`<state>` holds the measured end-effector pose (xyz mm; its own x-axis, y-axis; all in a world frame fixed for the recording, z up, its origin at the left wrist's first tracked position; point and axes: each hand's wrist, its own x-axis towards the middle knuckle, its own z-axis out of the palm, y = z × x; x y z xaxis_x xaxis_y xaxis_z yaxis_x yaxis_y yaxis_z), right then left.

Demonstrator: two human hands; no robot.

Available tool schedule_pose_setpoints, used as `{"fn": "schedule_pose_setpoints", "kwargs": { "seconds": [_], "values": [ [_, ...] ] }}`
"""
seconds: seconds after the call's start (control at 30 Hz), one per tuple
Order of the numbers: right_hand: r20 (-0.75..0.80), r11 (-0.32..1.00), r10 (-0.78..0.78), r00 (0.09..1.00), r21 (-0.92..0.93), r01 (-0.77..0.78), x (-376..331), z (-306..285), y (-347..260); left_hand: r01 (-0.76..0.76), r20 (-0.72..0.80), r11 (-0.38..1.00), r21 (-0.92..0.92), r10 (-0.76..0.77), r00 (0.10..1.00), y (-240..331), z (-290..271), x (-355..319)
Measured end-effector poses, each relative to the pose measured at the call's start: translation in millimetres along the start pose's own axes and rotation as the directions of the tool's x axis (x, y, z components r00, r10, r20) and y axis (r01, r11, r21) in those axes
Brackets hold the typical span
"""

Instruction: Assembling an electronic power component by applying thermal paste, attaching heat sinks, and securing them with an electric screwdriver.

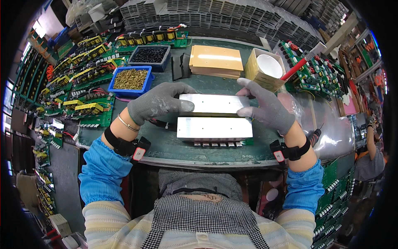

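Both my hands wear grey gloves. My left hand point(159, 101) is closed on the left end of a silver metal heat sink plate point(213, 103), its thumb over the near corner. At the plate's other end, my right hand point(269, 106) grips with the thumb at the near edge and fingers at the far edge; its index finger is lifted. Just nearer to me lies a second silver heat sink plate point(214, 128), parallel to the first. From under its near edge shows a green circuit board point(248, 142) with a row of small components. Dark wires come out at the left.
Beyond my hands stand a blue bin point(151, 83) of small brass-coloured parts, a bin of black parts point(166, 62), stacked tan sheets point(216, 58) and a carton with a white round container point(268, 65). Populated circuit boards point(95, 110) crowd the left. A screwdriver point(315, 136) lies near my right wrist.
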<state>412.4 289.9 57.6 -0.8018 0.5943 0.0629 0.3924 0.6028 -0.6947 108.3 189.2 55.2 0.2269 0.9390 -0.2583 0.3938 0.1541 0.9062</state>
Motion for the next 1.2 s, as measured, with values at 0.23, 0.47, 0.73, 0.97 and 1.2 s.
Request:
{"fn": "schedule_pose_setpoints", "kwargs": {
  "seconds": [0.23,0.47,0.73,0.97,1.2],
  "values": [
    [-0.057,0.988,-0.152,0.987,-0.051,0.149,11.5,2.7,-13.7,-0.090,-0.067,0.988,0.126,0.099,0.993,1.8,2.8,1.9],
    [0.285,0.981,-0.033,0.958,-0.176,0.086,52.2,12.7,-52.2,-0.159,-0.001,0.971,0.179,0.162,0.987,0.1,5.8,13.4],
    [0.191,0.998,-0.009,0.982,-0.060,0.021,17.6,-8.9,-19.6,-0.109,-0.056,0.984,0.141,0.118,0.991,-4.4,-2.8,-2.0],
    [0.134,0.990,0.087,0.987,-0.120,-0.071,10.7,-7.3,-21.3,-0.167,-0.079,0.979,0.118,0.177,0.981,-10.9,2.4,-4.6],
    [0.038,0.994,0.021,0.999,-0.104,-0.017,3.7,-0.4,-9.5,-0.095,-0.100,0.991,0.091,0.104,0.990,-9.3,2.7,-5.1]
  ]
}}
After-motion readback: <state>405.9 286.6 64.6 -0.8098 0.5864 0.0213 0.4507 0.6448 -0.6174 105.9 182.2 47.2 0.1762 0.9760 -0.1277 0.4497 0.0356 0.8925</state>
